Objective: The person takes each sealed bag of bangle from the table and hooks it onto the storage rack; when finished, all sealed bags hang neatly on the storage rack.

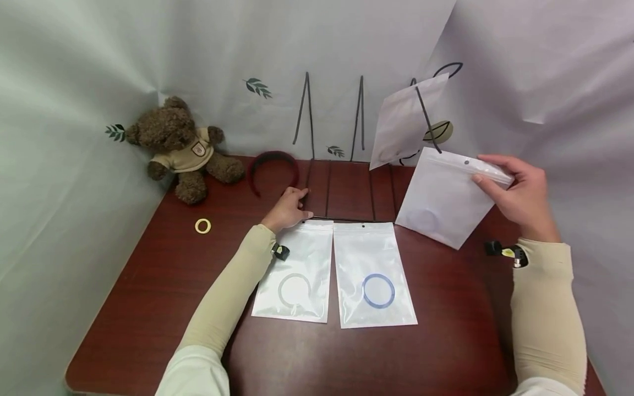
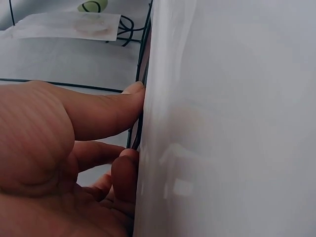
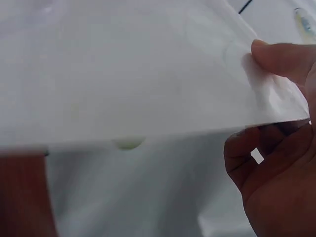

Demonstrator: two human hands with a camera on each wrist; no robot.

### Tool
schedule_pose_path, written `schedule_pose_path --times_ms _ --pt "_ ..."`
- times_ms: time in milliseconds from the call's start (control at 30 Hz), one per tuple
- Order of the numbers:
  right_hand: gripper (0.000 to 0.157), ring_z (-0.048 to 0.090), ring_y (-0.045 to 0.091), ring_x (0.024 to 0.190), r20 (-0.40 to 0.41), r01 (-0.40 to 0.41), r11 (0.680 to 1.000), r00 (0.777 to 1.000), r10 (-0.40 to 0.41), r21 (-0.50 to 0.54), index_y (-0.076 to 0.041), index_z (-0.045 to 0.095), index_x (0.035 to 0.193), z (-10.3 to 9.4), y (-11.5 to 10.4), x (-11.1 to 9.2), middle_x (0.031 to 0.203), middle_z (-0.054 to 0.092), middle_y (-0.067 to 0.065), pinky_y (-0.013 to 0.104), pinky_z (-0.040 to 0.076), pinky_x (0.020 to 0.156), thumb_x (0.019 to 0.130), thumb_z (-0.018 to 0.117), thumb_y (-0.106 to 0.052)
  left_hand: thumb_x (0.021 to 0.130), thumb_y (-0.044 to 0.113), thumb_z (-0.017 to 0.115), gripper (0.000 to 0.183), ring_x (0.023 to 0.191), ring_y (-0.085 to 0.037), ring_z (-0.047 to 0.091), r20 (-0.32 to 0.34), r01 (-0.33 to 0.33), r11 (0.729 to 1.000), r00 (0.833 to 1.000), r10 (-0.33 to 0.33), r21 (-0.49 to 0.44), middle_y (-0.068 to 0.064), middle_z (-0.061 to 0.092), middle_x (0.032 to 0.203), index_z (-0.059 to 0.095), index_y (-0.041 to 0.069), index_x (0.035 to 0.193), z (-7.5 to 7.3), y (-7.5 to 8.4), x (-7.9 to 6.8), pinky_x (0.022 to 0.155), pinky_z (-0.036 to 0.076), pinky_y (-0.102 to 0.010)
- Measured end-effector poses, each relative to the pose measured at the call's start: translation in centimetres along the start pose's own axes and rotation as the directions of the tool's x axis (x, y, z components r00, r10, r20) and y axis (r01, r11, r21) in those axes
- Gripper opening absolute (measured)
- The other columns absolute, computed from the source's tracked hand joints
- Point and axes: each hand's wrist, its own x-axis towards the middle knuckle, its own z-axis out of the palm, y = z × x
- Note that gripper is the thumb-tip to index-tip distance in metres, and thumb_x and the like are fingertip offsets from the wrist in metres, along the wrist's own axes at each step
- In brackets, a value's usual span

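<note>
My right hand (image 1: 527,192) pinches a white zip bag (image 1: 446,192) by its top right corner, thumb in front and fingers behind. A faint ring shows through the bag, which hangs tilted; its top edge, with a small hole, is close to the tip of a prong on the black wire rack (image 1: 362,110). Another white bag (image 1: 403,121) hangs on that prong. My left hand (image 1: 289,209) holds the rack's base wire at the front left corner, thumb and fingers about the wire (image 2: 140,118) in the left wrist view. The rack's far right side is partly hidden by the bags.
Two white zip bags lie flat before the rack, one with a pale ring (image 1: 294,290), one with a blue ring (image 1: 378,291). A yellow ring (image 1: 202,226), a dark red headband (image 1: 273,154) and a teddy bear (image 1: 180,144) are on the left. Fabric hangs behind.
</note>
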Motion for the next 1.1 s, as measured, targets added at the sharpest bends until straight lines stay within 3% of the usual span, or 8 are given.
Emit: schedule_pose_path --times_ms 300,467,900,1100 --pt "0.04 0.069 -0.002 0.081 0.045 0.138 0.99 0.989 -0.138 0.002 0.005 0.078 0.119 -0.1 -3.1 -0.5 0.106 0.077 -0.02 0.01 0.05 0.071 0.08 0.083 0.011 0.097 0.016 0.078 0.082 0.113 -0.025 0.05 -0.002 -0.003 1.0 1.0 0.003 -0.001 -0.015 0.041 0.147 0.034 0.007 0.166 0.1 -0.1 0.0 0.097 0.042 -0.038" --pt "0.039 0.065 -0.001 0.073 0.035 0.21 0.978 0.977 -0.21 -0.014 0.005 0.079 0.116 0.3 -4.8 -0.6 0.105 0.077 -0.019 0.011 0.047 0.065 0.078 0.084 0.012 0.097 0.016 0.078 0.082 0.113 -0.026 0.05 -0.003 -0.009 1.0 1.0 0.009 -0.002 -0.016 0.041 0.148 0.034 0.006 0.166 0.0 0.1 0.0 0.097 0.043 -0.039" --pt "0.044 0.061 -0.003 0.071 0.074 0.245 0.969 0.967 -0.244 -0.007 0.003 0.079 0.118 2.1 -6.6 0.6 0.104 0.075 -0.024 0.013 0.043 0.059 0.077 0.082 0.018 0.098 0.017 0.077 0.082 0.113 -0.026 0.049 0.002 0.005 1.0 1.0 -0.005 0.013 -0.015 0.041 0.146 0.033 0.008 0.166 0.2 0.2 0.0 0.096 0.042 -0.04" --pt "0.041 0.063 -0.005 0.077 0.056 0.232 0.973 0.971 -0.232 0.001 0.004 0.078 0.119 3.1 -6.9 1.2 0.104 0.073 -0.026 0.011 0.045 0.065 0.079 0.081 0.016 0.098 0.017 0.077 0.082 0.114 -0.026 0.049 0.002 0.003 1.0 1.0 -0.003 0.019 -0.015 0.04 0.148 0.033 0.007 0.166 0.1 0.1 0.0 0.097 0.043 -0.04"
